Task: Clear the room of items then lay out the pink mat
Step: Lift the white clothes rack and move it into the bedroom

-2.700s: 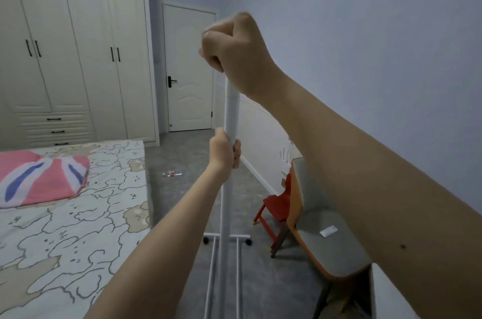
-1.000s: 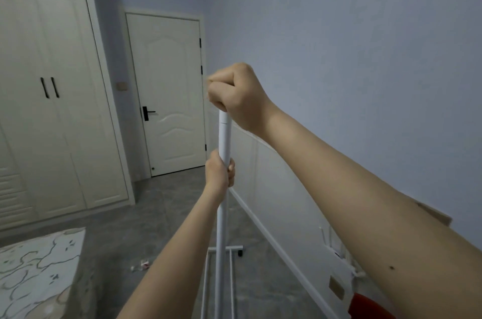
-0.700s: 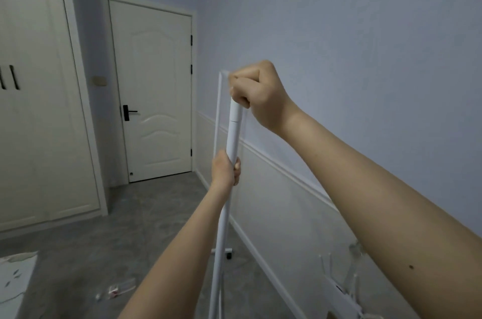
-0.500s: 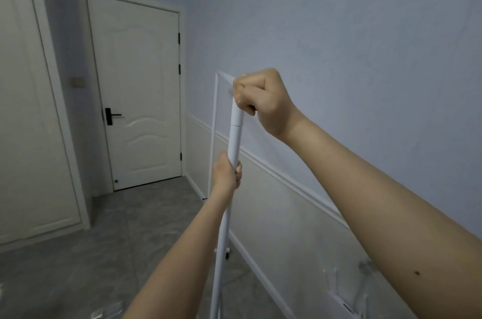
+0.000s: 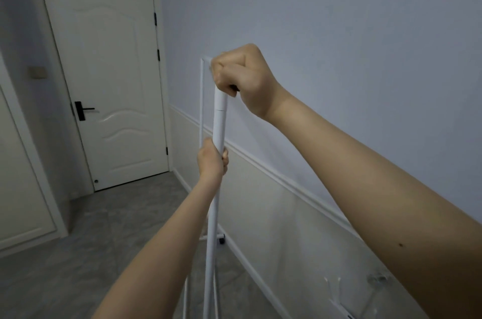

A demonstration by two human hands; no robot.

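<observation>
Gripping the white metal garment rack (image 5: 218, 188) with both hands, you have it standing upright close beside the pale blue wall (image 5: 339, 32). Your right hand (image 5: 243, 76) is clenched in a full fist over the top corner of the rack, fingers wrapped tight round the tube where the near upright meets the top bar, knuckles facing you. Your left hand (image 5: 212, 159) holds the same near upright lower down, fingers curled round the tube with the thumb showing on its right side. The far upright shows as a thin white line just left of your right hand, and one small black caster (image 5: 221, 240) rests on the grey tiled floor (image 5: 91, 240) near the white skirting board. A closed cream panelled door (image 5: 104, 71) with a black lever handle (image 5: 82, 110) stands ahead on the left. The pink mat is not in sight.
</observation>
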